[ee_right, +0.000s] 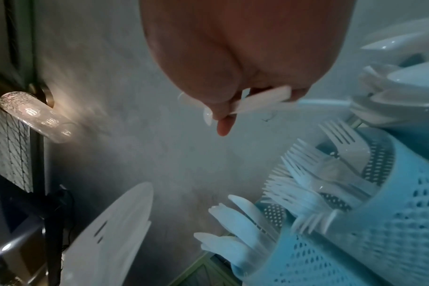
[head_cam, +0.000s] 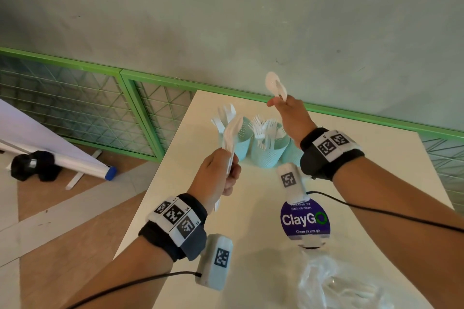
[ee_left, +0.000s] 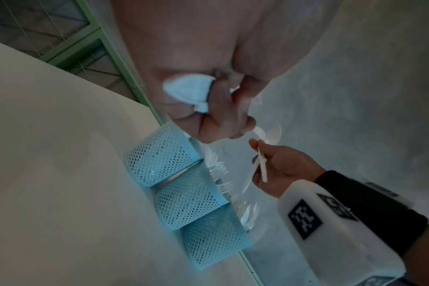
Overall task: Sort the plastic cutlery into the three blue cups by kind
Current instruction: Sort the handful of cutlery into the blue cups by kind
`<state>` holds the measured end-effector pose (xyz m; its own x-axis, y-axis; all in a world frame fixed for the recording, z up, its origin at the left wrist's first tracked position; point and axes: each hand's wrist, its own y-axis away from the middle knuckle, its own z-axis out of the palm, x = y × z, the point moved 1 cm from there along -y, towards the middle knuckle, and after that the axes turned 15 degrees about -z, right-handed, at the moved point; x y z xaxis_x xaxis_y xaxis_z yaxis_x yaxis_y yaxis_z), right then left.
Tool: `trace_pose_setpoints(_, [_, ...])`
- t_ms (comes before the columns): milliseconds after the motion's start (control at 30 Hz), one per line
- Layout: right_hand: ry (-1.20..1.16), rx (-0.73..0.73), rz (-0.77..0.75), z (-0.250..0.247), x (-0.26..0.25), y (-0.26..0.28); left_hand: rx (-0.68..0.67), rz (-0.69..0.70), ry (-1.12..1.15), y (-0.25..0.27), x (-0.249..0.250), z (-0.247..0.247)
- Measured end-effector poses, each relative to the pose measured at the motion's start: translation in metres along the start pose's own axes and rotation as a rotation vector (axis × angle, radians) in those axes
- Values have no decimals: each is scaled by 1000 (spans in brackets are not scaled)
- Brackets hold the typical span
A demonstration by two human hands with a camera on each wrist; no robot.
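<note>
Three blue mesh cups stand in a row at the far side of the white table [head_cam: 175, 208]. The left cup [head_cam: 242, 144] holds knives [ee_right: 233, 222], the middle cup [head_cam: 268, 152] forks [ee_right: 318, 183]. The right cup [ee_left: 213, 243] holds spoons and is mostly hidden behind my right wrist in the head view. My left hand [head_cam: 229, 165] grips a bundle of white spoons [head_cam: 232, 130] upright, just in front of the left cup. My right hand [head_cam: 278, 101] pinches two white spoons [head_cam: 276, 85] by their handles, raised above and behind the cups.
A purple ClayGo sign [head_cam: 305, 221] stands on the table near me, with a clear plastic bag [head_cam: 334, 283] in front of it. A green mesh fence [head_cam: 100, 98] runs behind the table. A rolled banner [head_cam: 62, 150] lies on the floor at the left.
</note>
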<state>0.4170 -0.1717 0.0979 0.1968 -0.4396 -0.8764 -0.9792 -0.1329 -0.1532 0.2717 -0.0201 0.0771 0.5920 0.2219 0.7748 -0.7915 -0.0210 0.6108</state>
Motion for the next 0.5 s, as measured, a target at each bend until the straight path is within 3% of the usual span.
trace_pose_setpoints(100, [79,-43,-33,4,5,0,3,-1,3,-3,-2,-4])
trace_pose_setpoints(300, [157,54,-25,-3,19,6,15,-3,-5,-7,-5,-9])
trace_pose_setpoints(500, [426,137,-188,-45,13,6,16,-4,-41,-9,-7,-7])
